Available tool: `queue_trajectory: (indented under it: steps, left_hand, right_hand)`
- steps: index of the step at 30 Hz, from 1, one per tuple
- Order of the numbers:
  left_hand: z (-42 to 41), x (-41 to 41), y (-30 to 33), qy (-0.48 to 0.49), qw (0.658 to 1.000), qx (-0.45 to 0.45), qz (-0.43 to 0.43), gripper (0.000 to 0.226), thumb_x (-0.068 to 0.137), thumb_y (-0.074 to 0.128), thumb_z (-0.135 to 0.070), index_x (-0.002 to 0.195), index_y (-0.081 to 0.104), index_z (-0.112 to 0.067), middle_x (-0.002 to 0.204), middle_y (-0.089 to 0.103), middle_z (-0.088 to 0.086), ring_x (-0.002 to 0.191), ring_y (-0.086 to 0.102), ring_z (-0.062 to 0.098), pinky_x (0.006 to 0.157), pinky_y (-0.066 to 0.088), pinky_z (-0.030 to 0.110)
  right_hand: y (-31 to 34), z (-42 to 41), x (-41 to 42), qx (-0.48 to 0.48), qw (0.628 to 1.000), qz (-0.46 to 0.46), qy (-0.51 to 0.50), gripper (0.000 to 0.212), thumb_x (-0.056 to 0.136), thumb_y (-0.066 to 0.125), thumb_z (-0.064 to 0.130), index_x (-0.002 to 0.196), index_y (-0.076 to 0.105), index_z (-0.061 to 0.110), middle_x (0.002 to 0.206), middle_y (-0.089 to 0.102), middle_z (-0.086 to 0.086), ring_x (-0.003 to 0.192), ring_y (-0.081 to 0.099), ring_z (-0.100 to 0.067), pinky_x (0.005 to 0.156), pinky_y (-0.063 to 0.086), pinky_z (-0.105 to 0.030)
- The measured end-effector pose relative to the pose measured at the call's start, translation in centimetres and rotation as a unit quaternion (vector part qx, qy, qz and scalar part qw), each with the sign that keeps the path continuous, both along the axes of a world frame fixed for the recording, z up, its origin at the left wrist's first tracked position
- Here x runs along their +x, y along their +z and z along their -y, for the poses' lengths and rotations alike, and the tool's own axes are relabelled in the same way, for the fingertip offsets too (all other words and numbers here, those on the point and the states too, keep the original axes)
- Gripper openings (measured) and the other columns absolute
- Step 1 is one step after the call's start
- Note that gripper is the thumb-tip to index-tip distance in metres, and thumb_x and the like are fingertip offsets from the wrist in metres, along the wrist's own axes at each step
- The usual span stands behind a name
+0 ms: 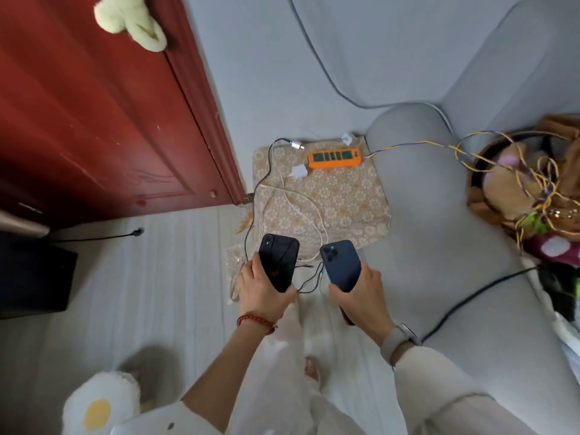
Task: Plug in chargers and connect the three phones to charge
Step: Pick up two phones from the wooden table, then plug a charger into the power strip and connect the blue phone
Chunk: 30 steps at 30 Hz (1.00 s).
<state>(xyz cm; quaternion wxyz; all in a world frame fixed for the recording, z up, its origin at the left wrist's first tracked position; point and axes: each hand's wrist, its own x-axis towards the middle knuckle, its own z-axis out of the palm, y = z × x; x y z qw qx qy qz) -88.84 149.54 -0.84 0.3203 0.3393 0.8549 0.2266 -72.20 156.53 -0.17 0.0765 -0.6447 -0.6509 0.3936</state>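
Observation:
My left hand (262, 288) grips a black phone (279, 265), back side up. My right hand (357, 293) grips a dark blue phone (342, 265), also back side up. Both hang above the near edge of a floral cushion (345, 202). An orange power strip (334, 158) lies at the cushion's far edge. A white charger (299, 172) rests just left of the strip, a second white charger (296, 143) sits at the far left corner, and a third white charger (346, 138) lies behind the strip. White and dark cables (292, 199) trail across the cushion toward the phones.
A red door (110, 120) stands on the left. A grey sofa (439, 230) runs along the right, with a basket of plush toys (518, 189) and twisted yellow-purple wire (439, 146) leading to the strip. A black box (34, 277) sits on the floor at left.

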Motion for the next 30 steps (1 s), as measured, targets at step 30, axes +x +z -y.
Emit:
queue_trajectory:
  steps: [30]
  left_hand:
    - [-36.3, 6.3, -24.7, -0.039, 0.971, -0.159, -0.176, 0.09, 0.06, 0.071, -0.046, 0.13, 0.039, 0.0, 0.121, 0.055, 0.021, 0.107, 0.053, 0.04, 0.089, 0.046, 0.05]
  right_hand:
    - [-22.2, -36.3, 0.4, -0.023, 0.98, 0.166, 0.109, 0.064, 0.088, 0.053, 0.031, 0.141, 0.025, 0.008, 0.148, 0.024, -0.016, 0.135, 0.023, -0.032, 0.107, 0.032, -0.04]
